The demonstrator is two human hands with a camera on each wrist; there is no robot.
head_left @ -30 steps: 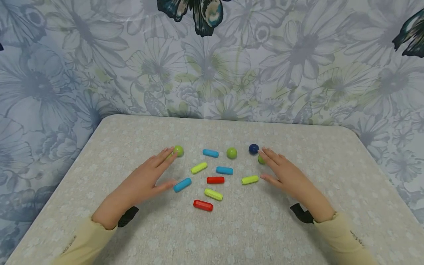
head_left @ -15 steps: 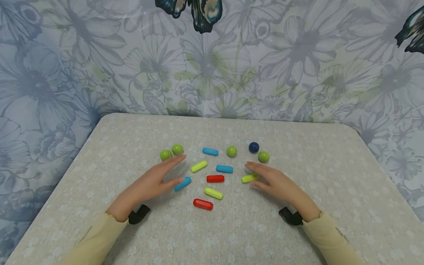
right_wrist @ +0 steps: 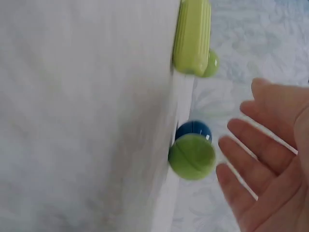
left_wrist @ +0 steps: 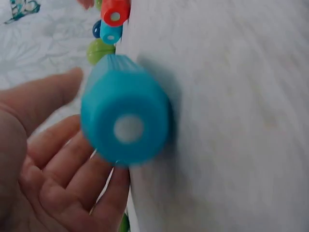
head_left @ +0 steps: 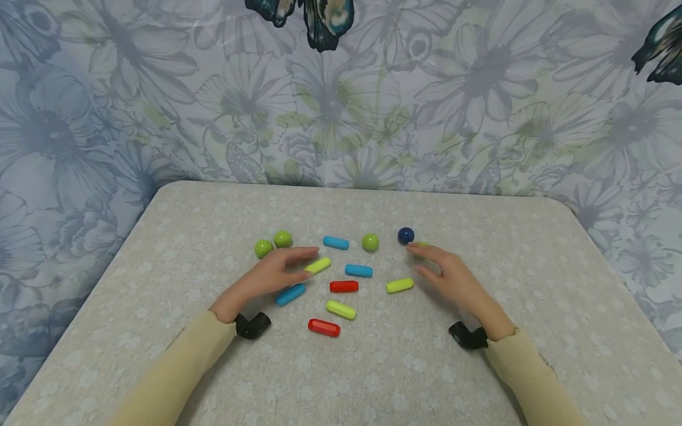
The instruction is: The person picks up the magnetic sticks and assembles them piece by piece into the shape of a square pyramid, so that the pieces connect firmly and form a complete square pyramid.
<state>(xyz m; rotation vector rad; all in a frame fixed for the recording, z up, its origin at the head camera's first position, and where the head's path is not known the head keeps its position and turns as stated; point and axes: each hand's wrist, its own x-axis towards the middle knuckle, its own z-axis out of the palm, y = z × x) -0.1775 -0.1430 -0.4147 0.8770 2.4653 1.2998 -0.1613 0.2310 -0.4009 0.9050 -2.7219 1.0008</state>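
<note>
In the head view my left hand (head_left: 266, 273) reaches over the table, fingers extended beside a yellow-green ribbed stick (head_left: 318, 265), its thumb overlapping the near end; contact is unclear. Just below that hand lies a blue stick (head_left: 290, 294), large in the left wrist view (left_wrist: 125, 116). My right hand (head_left: 455, 278) hovers with loosely bent fingers, holding nothing. It partly covers a green ball (right_wrist: 191, 157), which shows in the right wrist view. A dark blue ball (head_left: 406, 235) sits at its fingertips, and another yellow-green stick (head_left: 399, 286) lies left of its thumb.
Two green balls (head_left: 283, 239) sit beyond the left hand, another green ball (head_left: 370, 242) mid-table. Between the hands lie blue sticks (head_left: 359, 271), red sticks (head_left: 343, 286) and a yellow-green stick (head_left: 340, 310). A patterned wall (head_left: 341, 118) stands behind the table (head_left: 426, 378).
My left hand has moved right, from the green balls and blue stick to the yellow-green stick. My right hand came inward over a yellow-green stick, then went back toward the balls. The objects stay put.
</note>
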